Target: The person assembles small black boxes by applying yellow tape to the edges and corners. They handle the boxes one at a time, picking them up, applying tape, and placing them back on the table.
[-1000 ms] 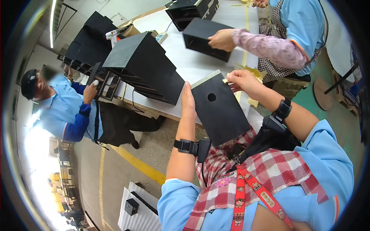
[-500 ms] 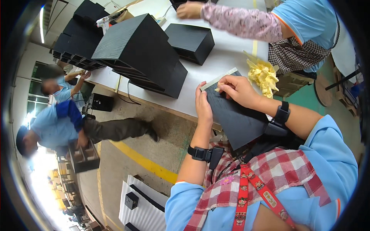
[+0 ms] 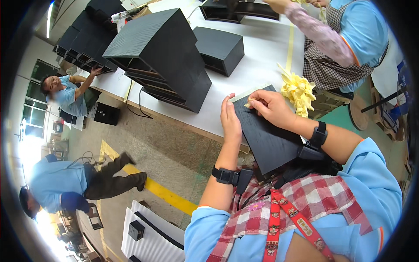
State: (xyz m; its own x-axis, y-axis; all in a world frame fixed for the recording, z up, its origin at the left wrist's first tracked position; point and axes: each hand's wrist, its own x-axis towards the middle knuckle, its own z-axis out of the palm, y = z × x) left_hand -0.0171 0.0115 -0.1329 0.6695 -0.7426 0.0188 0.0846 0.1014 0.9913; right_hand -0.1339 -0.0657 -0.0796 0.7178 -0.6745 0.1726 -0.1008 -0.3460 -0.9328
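Observation:
A black wood-grained box (image 3: 269,139) leans between my body and the table edge, its broad face up. My left hand (image 3: 231,121) lies along its left side, fingers straight and pressed against it, steadying it. Over the face near its far end, my right hand (image 3: 274,107) pinches a small pale yellowish scrap (image 3: 249,103), perhaps tape, between thumb and fingers. A pale strip (image 3: 252,90) runs along the box's far edge. Just beyond my right hand lies a crumpled heap of yellow strips (image 3: 298,92).
Stacked black boxes (image 3: 170,56) and a smaller black box (image 3: 219,49) stand on the white table (image 3: 257,48). A co-worker (image 3: 349,39) works at the far right. Another person (image 3: 65,183) walks at left, carrying a frame-like thing. A cable (image 3: 140,111) hangs off the table edge.
My right hand has shifted slightly along the far end of the box, still pinching the scrap. The co-worker's arm has drawn back right; the walking person has moved nearer the lower left.

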